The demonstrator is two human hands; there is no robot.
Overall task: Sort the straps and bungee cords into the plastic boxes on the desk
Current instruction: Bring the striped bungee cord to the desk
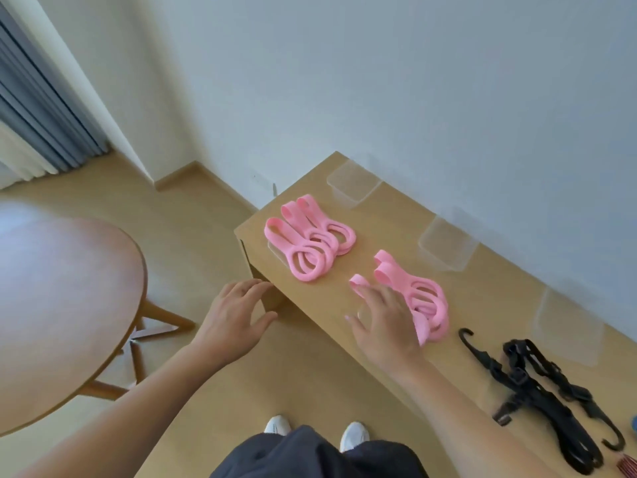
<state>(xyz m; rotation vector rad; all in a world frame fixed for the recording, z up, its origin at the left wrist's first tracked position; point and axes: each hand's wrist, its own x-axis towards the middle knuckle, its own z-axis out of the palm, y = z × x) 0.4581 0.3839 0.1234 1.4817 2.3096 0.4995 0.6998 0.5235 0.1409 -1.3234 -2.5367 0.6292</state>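
From my remote seat, the head view shows a light wooden desk [344, 326] set against a white wall [413, 81]. Three clear plastic boxes stand in a row on it along the wall. The far clear box [353, 182] sits near the desk's far corner, the middle clear box [448, 244] further along, and the near clear box [568, 326] by the black cords. Through the walls of each I see only desk wood and wall.

The straps and cords all lie on the desk outside that row. A far bundle of pink looped elastic straps [310, 243] lies near the desk's left end. A clear edge shows under its left side, and I cannot tell what that edge is. A near bundle of pink looped straps [413, 294] lies between it and the black bungee cords with hooked ends [537, 391].

My operator's right hand [382, 315] reaches over the near pink bundle with its fingers spread wide and fairly straight. The fingers overlap the bundle's left side and grip nothing that I can see. The left hand [234, 315] hangs beside the desk's left end with its fingers loosely spread and holds nothing. I cannot tell whether it touches the corner.

A round wooden table [62, 305] stands on the floor to the left, and a grey curtain [34, 98] hangs beyond it.
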